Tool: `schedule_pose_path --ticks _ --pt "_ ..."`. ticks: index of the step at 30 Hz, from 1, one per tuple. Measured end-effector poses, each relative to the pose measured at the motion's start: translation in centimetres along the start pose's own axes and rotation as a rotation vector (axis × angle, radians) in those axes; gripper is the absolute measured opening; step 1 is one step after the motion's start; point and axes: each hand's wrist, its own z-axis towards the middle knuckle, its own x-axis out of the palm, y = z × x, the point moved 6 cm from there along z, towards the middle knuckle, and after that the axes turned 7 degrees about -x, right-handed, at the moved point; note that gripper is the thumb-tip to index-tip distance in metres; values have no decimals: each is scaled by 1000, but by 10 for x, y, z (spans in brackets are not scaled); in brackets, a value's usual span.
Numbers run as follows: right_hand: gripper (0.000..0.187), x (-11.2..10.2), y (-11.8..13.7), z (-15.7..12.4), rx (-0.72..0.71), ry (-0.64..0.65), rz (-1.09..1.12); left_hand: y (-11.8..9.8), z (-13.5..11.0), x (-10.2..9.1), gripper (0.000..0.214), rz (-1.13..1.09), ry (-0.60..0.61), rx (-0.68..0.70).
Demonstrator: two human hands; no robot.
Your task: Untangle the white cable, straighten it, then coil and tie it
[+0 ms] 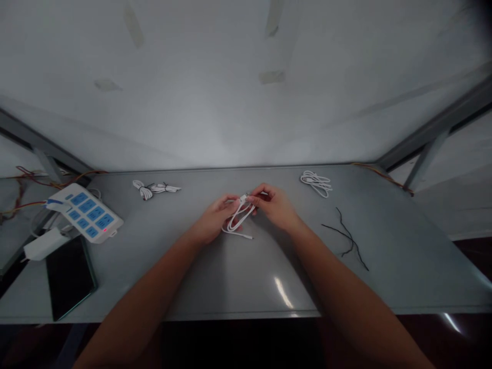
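The white cable is gathered in loose loops above the grey table, and I'm gripping it near its plug with my left hand and my right hand (both closed, knuckles almost together). A bundled cable lies ahead-left, a second bundled cable ahead-right, black wires to the right, and a power strip beside a dark tablet on the left.

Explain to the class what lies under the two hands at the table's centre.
Under the left hand and right hand, a looped white cable reaches down to the grey table. The fingers cover its upper loops, so those parts cannot be seen.
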Motion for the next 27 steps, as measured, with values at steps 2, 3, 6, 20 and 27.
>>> schedule_pose_path --ticks 2,3,6,20,27 --pt "37 -3 -2 1 -31 -63 3 2 2 -1 42 -127 5 -62" --pt "37 -5 -3 2 -43 -93 0 3 2 -1 42 -169 15 -95" --pt "34 -9 -6 1 -55 -157 -18 6 4 -1 42 -231 36 -165" --pt "46 4 -10 -2 28 23 64 -4 8 -18 35 -163 -129 71" --pt "38 -2 -19 0 86 -12 54 -6 7 -19 35 29 -168 129"
